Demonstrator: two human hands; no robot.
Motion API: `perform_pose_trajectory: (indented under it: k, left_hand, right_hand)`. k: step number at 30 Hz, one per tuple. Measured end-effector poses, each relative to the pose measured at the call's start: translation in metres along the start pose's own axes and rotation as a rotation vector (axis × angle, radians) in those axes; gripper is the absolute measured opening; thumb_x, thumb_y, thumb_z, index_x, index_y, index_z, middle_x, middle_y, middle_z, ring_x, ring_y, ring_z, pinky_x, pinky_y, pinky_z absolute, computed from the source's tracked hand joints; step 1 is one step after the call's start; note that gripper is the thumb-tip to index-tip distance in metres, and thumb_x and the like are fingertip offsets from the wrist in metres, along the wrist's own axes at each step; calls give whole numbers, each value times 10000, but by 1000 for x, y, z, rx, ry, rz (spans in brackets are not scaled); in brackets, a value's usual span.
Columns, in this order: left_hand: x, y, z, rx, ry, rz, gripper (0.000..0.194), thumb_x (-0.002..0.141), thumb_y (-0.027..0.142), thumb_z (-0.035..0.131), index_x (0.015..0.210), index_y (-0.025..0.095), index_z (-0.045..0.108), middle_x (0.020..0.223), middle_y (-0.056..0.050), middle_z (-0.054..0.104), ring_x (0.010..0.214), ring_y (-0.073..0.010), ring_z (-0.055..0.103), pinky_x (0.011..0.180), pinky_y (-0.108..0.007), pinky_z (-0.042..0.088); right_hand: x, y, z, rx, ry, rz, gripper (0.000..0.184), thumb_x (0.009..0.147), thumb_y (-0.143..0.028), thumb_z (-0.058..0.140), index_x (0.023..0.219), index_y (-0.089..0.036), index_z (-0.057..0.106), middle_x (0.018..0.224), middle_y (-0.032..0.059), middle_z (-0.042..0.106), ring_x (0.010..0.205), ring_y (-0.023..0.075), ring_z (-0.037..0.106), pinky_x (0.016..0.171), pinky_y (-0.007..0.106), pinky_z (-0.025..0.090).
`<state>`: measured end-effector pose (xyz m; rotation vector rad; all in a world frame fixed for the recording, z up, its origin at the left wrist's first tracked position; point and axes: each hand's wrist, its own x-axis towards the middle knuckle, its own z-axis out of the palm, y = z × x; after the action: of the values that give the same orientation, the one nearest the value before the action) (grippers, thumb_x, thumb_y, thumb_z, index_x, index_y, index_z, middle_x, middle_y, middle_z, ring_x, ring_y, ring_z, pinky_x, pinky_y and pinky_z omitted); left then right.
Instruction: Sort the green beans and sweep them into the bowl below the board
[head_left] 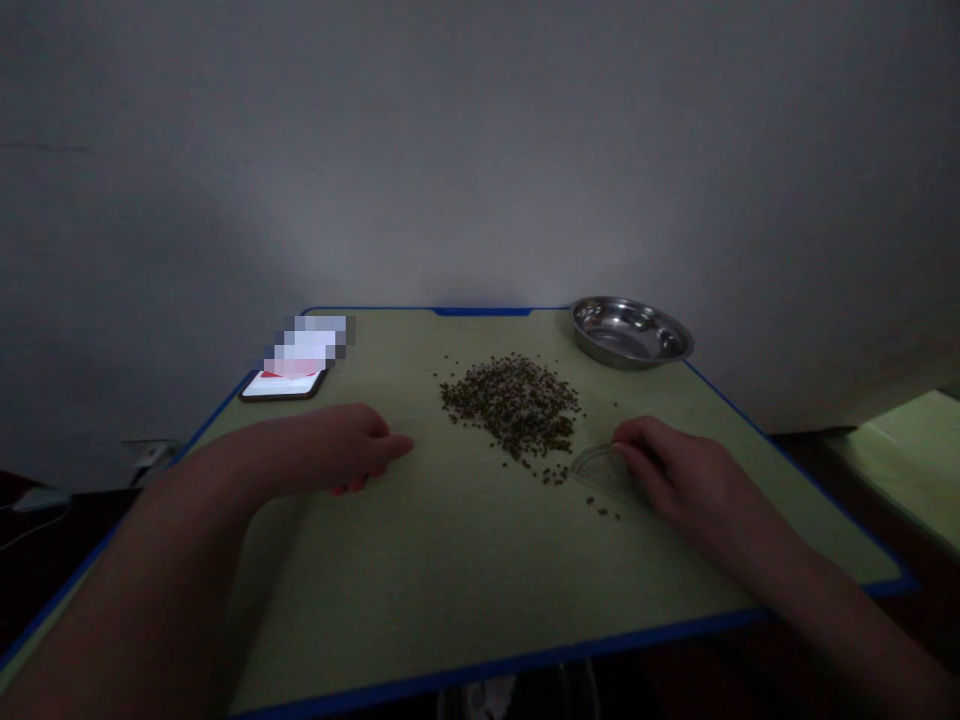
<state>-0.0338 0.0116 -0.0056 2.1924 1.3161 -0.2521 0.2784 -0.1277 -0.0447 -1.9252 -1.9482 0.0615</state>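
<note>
A loose heap of small dark brown pellets, like seeds or beans [514,395], lies on the pale green tabletop [420,590]. Between the thumb and fingers of my right hand [667,465] is a clear, rounded plastic piece that looks like a protractor [600,468]. Its edge reaches the stray pellets at the near right of the heap. My left hand [360,445] is left of the heap and apart from it. One finger points right while the others curl under; whether anything is in them is hidden.
At the back right corner stands a shiny steel bowl [630,332]. A phone with a lit screen [285,385] lies at the back left. Blue trim [480,672] edges the table, and a grey wall [465,150] rises behind it. A white plug [154,455] is at the left.
</note>
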Motion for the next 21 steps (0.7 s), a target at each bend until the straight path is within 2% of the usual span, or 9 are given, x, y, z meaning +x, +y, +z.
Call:
perform_pose_trajectory:
  k: [5, 9, 16, 21]
  left_hand:
    - [2, 2, -2, 17, -76, -51, 527, 844, 584, 346, 703, 141, 594, 659, -57, 641, 568, -158, 586, 526, -257, 406]
    - [6, -1, -1, 28, -55, -47, 561, 837, 622, 334, 705, 149, 605, 652, -65, 651, 571, -166, 586, 539, -265, 400]
    - [10, -1, -2, 41, -91, -87, 524, 795, 637, 373, 668, 176, 587, 672, -79, 668, 582, -190, 611, 544, -287, 417]
    - [10, -2, -2, 46, -84, -94, 543, 799, 653, 357, 651, 179, 578, 660, -79, 669, 577, -193, 612, 552, -290, 418]
  right_hand:
    - [2, 7, 0, -70, 94, 35, 171, 896, -315, 423, 863, -217, 559, 715, 37, 678, 613, 213, 634, 560, 313, 422]
    - [1, 13, -2, -56, 119, 43, 183, 894, -322, 427, 868, -207, 566, 706, 39, 675, 595, 208, 629, 552, 312, 428]
    - [7, 23, -17, -64, 194, 53, 196, 898, -344, 429, 873, -212, 572, 701, 37, 659, 592, 203, 619, 555, 310, 427]
    - [12, 32, -21, -50, 130, -12, 203, 893, -352, 433, 852, -209, 571, 708, 49, 663, 607, 206, 621, 547, 305, 429]
